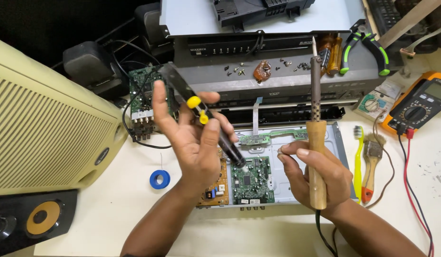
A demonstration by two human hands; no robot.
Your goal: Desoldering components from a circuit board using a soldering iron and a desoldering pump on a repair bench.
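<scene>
My left hand (194, 140) grips a black desoldering pump (201, 112) with yellow buttons, its tip resting on the small green circuit board (252, 183) inside an opened metal chassis (338, 143). My right hand (313, 173) holds a wooden-handled soldering iron (316, 138) upright, tip pointing up and away from the board; a thin solder wire seems pinched by its fingertips. An orange-brown board (219, 188) lies left of the green one.
A cream speaker grille (44, 123) and black speaker (35, 219) stand left. Blue tape roll (159, 179), yellow toothbrush (358, 162), paint brush (370, 166), orange multimeter (417, 107) with leads, green-handled pliers (368, 47), screwdrivers, loose screws and stacked players lie around.
</scene>
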